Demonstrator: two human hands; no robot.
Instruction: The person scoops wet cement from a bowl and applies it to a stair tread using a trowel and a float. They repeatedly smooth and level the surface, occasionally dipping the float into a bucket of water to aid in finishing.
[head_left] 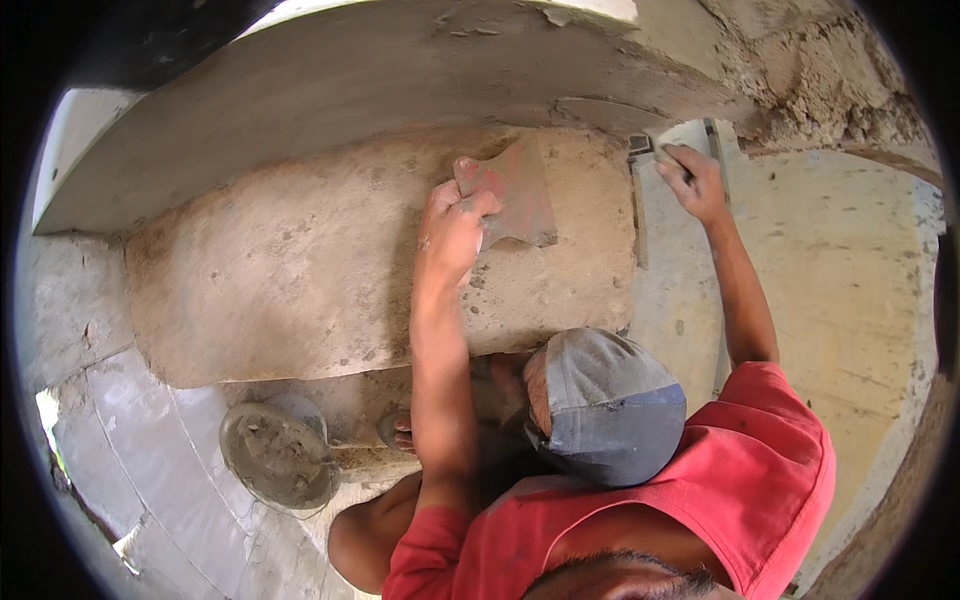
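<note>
Where left hand (455, 222) reaches, rough slab (300, 260), wall (330, 85)

1 downward head-worn fisheye view

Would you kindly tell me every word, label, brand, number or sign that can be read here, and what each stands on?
There are none that I can read.
The flat plate in the left hand bears reddish patches, but no legible lettering.
The grey and blue cap and the red shirt show no readable text.
</note>
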